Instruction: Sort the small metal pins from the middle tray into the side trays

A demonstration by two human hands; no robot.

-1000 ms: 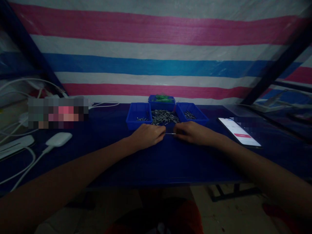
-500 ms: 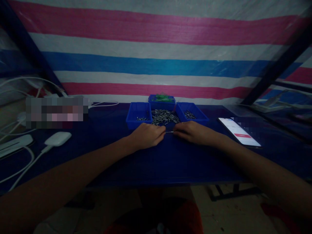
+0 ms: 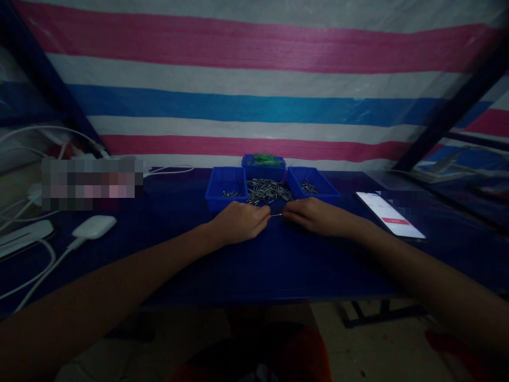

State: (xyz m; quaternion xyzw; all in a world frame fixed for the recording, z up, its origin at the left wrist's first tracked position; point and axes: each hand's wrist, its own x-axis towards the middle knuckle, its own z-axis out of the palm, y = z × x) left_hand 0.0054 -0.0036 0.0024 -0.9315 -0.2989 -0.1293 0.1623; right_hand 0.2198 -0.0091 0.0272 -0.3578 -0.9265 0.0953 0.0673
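1. Left hand, palm down, has its fingers pinched on the thin metal piece.
2. Right hand mirrors it, curled fingers closed at the other end.

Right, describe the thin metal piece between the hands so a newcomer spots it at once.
On the dark blue table, find the heap of metal pieces among three blue bins. Just this side of it, the thin metal piece spans the gap from left hand to right hand. Unlike the heaped pieces, it is held, alone, between two hands.
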